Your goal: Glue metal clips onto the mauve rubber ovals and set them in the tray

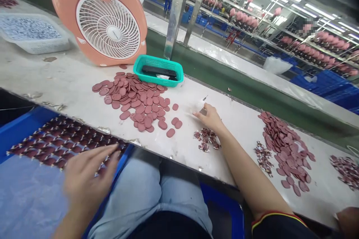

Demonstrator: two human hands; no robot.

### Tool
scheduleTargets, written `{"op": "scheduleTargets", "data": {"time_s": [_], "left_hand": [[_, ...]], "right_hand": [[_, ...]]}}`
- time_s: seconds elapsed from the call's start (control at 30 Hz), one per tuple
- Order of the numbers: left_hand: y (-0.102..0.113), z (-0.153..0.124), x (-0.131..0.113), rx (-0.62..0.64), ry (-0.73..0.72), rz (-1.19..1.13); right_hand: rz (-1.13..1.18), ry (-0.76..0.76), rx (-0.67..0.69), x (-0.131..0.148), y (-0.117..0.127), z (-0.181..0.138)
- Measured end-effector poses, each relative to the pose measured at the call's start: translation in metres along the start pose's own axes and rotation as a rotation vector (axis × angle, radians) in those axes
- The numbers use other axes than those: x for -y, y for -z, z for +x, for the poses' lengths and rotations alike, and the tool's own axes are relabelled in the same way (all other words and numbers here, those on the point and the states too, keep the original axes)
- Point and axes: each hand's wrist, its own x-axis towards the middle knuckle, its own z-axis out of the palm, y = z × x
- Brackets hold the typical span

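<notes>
My left hand (88,179) hovers over the near blue crate (123,164), its fingers stretched out and slightly blurred, with nothing visible in them. Beneath it, rows of small dark-red pieces (56,142) with pale tips lie on a bluish sheet (30,198). Above the white tabletop, my right hand (210,117) is closed around a slim pointed tool (205,98); only its thin tip clearly shows. Just below that hand sits a small heap of dark-red and white bits (206,138). To its left spreads a pile of flat reddish oval discs (140,97).
An orange animal-shaped fan (64,18) stands at the back left, beside a turquoise basket (137,71) holding dark items. Farther left is a translucent tub (56,46). More discs (288,149) and bits (263,158) lie at right. A metal post (175,15) rises behind the table.
</notes>
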Motion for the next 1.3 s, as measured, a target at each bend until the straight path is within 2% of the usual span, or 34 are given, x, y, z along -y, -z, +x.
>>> {"op": "scheduleTargets", "data": {"time_s": [0.03,0.07,0.13,0.2,0.3,0.37,0.4,0.53,0.6,0.73,0.8,0.87,0.97,1.03,1.1,1.2,1.3], "left_hand": [[-0.011,0.01,-0.025,0.033,-0.189,0.0],[-0.022,0.019,-0.047,0.117,-0.349,0.0],[-0.042,0.033,-0.077,0.363,-0.55,0.007],[-0.054,0.04,-0.088,0.546,-0.666,-0.015],[-0.051,0.035,-0.08,0.658,-0.705,-0.111],[-0.041,0.024,-0.074,0.664,-0.595,-0.274],[-0.036,0.018,-0.075,0.64,-0.451,-0.379],[-0.016,-0.005,-0.1,0.538,0.4,-0.76],[-0.01,-0.011,-0.116,0.547,0.637,-0.864],[0.0,-0.013,-0.13,0.567,0.768,-0.921],[0.003,-0.01,-0.126,0.65,0.788,-0.944],[0.002,-0.008,-0.12,0.866,0.812,-0.99],[-0.005,-0.009,-0.109,1.295,0.88,-1.132],[-0.013,-0.014,-0.104,1.44,0.921,-1.216],[-0.019,-0.022,-0.101,1.482,0.94,-1.266],[-0.026,-0.035,-0.1,1.527,0.963,-1.318],[-0.028,-0.042,-0.1,1.569,0.976,-1.367]], "right_hand": [[0.029,0.007,0.012,0.003,-0.001,0.0],[0.062,0.011,0.017,0.006,-0.001,-0.001],[0.133,0.014,0.014,0.012,0.001,-0.005],[0.212,0.006,-0.001,0.017,0.007,-0.013],[0.364,-0.009,-0.022,0.025,0.016,-0.032],[0.486,-0.027,-0.025,0.033,0.019,-0.05],[0.545,-0.041,-0.017,0.039,0.019,-0.06],[0.703,-0.085,0.102,0.066,0.006,-0.107],[0.794,-0.098,0.211,0.08,-0.006,-0.129],[1.011,-0.168,0.347,0.096,-0.022,-0.156],[1.068,-0.189,0.415,0.096,-0.022,-0.158],[1.086,-0.18,0.55,0.093,-0.017,-0.156],[0.967,-0.088,0.694,0.089,-0.008,-0.152],[0.887,-0.01,0.704,0.087,-0.006,-0.15],[0.884,0.062,0.721,0.087,-0.007,-0.151],[0.938,0.13,0.818,0.089,-0.01,-0.155],[0.966,0.112,0.882,0.091,-0.011,-0.157]]}}
